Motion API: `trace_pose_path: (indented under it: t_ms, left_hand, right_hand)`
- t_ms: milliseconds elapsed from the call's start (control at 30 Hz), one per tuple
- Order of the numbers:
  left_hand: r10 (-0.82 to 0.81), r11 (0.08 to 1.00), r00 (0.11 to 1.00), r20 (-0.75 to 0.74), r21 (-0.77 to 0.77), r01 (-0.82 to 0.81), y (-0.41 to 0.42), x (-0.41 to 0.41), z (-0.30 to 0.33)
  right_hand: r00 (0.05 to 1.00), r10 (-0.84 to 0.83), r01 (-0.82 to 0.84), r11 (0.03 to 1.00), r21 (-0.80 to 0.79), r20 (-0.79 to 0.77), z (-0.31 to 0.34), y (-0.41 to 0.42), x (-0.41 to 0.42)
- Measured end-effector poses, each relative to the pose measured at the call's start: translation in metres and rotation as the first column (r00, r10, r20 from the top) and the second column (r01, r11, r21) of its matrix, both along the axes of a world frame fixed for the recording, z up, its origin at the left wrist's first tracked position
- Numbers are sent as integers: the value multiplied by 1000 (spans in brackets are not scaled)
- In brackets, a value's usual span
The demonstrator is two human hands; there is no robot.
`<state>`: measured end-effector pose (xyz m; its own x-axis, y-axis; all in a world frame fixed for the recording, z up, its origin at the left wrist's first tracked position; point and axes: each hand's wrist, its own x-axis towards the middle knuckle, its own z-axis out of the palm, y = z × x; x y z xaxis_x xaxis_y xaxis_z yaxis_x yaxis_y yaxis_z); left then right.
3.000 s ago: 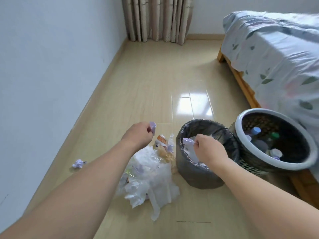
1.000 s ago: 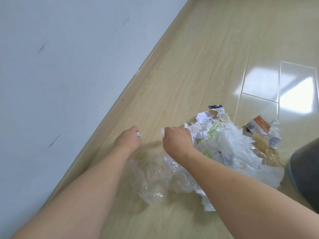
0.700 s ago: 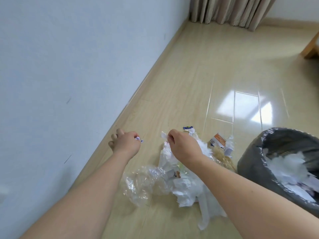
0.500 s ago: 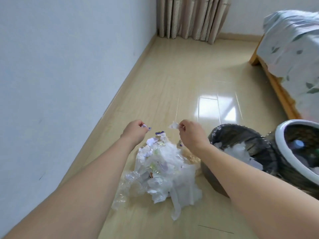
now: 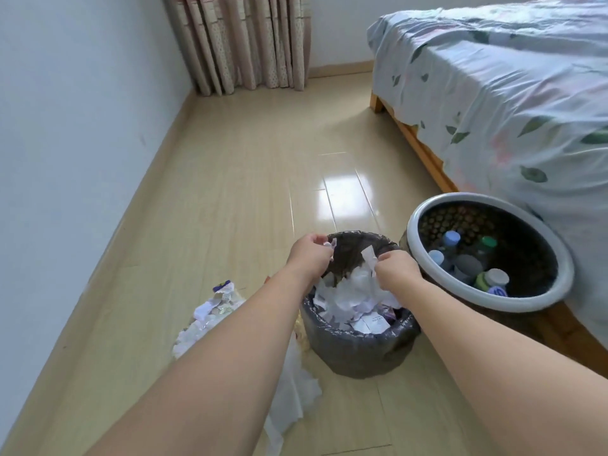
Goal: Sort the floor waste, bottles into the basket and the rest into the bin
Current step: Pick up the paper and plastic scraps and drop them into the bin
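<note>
Head view: both hands have swung from the floor pile to over the bin — left hand pinching a small scrap, right hand pinching seemingly torn paper — drop imminent.

This is a bedroom in a home. A bed on a low wooden frame fills the right side, covered with a pale sheet printed with green leaves and faint pink flowers. At the far end, patterned pink-beige curtains hang to the floor. The floor is light wood-look planking with a matching skirting board, and a plain white wall runs along the left. Near the bed stand a household bin lined with a black bag and a round basket with a white rim.
</note>
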<state>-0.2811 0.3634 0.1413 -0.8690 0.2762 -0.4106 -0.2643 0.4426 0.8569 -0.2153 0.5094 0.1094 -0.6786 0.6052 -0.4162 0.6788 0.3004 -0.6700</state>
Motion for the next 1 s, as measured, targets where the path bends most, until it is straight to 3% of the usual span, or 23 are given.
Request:
trace_pose_path:
  t_ms: [200, 367, 467, 567, 667, 767, 900, 1000]
  left_hand:
    - [-13, 996, 1000, 16, -92, 15, 6, -12, -26]
    - [57, 984, 997, -61, -166, -66, -61, -22, -23]
    - [169, 960, 981, -94, -208, -185, -135, -24, -22]
    - [249, 910, 964, -99, -317, -267, -213, -19, -27]
    - [238, 858, 971, -33, -462, -226, -289, -4, -48]
    - [197, 785, 978, 62, -608, -120, -346, 16, -83]
    - [107, 719, 977, 183, -693, 51, -395, 46, -142]
    - [13, 632, 948, 317, -738, 238, -415, 65, -187]
  right_hand:
    - [999, 29, -30, 999, -40, -38, -18, 1, 9]
    - [985, 104, -84, 986, 141, -138, -4, -33, 12]
    - [950, 246, -184, 938, 293, -191, 7, -81, 5]
    - [875, 434, -338, 865, 370, -215, 8, -143, -2]
    - [766, 618, -512, 753, 413, -177, -5, -207, -11]
    - [635, 770, -696, 604, 389, -59, -28, -266, -17]
    - [489, 862, -853, 440, 282, 134, -76, -335, -26]
    - [444, 849, -861, 315, 400, 287, -112, -362, -34]
